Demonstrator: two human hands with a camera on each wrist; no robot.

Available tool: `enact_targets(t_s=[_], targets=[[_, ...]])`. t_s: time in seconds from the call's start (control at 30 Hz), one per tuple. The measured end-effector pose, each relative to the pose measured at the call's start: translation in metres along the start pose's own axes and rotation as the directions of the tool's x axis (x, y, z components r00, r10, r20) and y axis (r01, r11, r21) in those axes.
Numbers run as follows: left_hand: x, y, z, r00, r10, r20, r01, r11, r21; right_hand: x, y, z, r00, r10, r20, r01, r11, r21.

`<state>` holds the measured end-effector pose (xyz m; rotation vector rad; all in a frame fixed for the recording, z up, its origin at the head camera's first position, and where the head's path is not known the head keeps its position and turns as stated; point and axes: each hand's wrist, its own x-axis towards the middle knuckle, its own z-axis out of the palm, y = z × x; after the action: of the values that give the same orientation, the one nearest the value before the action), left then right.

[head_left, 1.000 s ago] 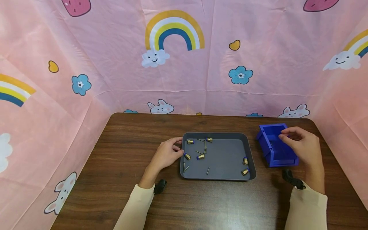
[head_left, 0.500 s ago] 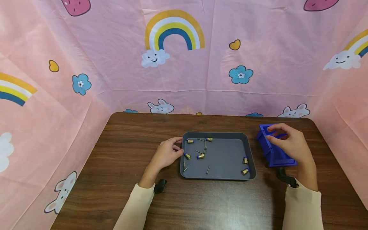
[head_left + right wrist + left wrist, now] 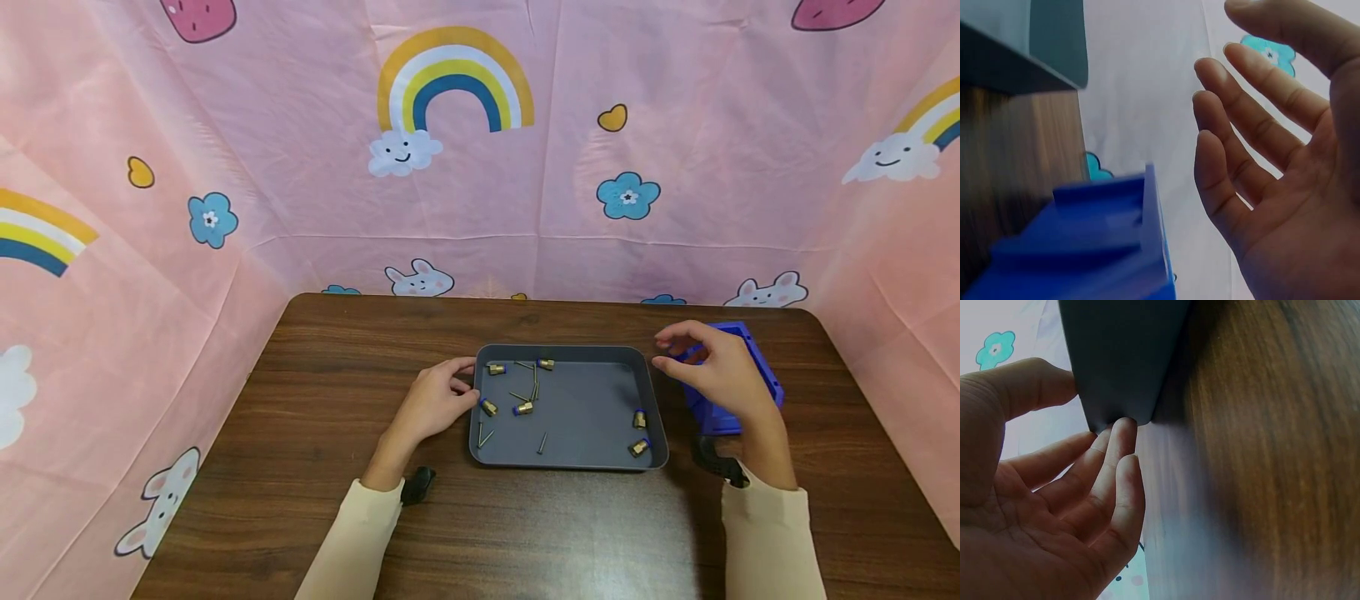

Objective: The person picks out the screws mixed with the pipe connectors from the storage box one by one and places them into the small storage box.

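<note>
My left hand (image 3: 441, 398) touches the left wall of a dark grey tray (image 3: 588, 408); in the left wrist view its thumb and fingertips rest against the tray's end. Inside the tray lie several brass push-in fittings (image 3: 523, 408) with blue collars, mostly at the left and two at the right. Thin screws (image 3: 542, 443) are scattered among them. My right hand (image 3: 723, 372) hovers between the tray's right end and a blue bin (image 3: 716, 419), partly covering the bin. Its fingers (image 3: 1244, 119) are loosely bent and apart from the thumb, holding nothing. The bin's contents are hidden now.
Everything stands on a dark wooden table (image 3: 360, 350). Pink patterned cloth (image 3: 570, 192) hangs behind it and at both sides. A black wrist camera strap (image 3: 716, 460) sits below the right hand.
My right hand has moved left from over the blue bin toward the tray's right edge, its thumb and fingers spreading apart. The left hand and tray have stayed in place.
</note>
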<state>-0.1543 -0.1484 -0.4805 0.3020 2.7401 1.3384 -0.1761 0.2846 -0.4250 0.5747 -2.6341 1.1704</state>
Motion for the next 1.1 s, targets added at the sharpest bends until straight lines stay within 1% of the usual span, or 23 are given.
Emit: enact_targets(t_s=[0.47, 0.87, 1.1], targets=[[-0.001, 0.002, -0.001, 1.0, -0.009, 0.002, 0.009, 1.0, 0.013, 0.011, -0.011, 0.025, 0.991, -0.102, 0.083, 0.102, 0.995, 0.0], [-0.001, 0.002, 0.0, 1.0, -0.018, -0.005, 0.018, 1.0, 0.017, 0.019, -0.023, 0.042, 0.98, -0.128, 0.149, 0.124, 0.991, 0.04], [-0.001, 0.002, 0.0, 1.0, -0.018, -0.006, 0.018, 1.0, 0.016, 0.022, -0.03, 0.05, 0.973, -0.165, 0.163, 0.156, 0.986, 0.061]])
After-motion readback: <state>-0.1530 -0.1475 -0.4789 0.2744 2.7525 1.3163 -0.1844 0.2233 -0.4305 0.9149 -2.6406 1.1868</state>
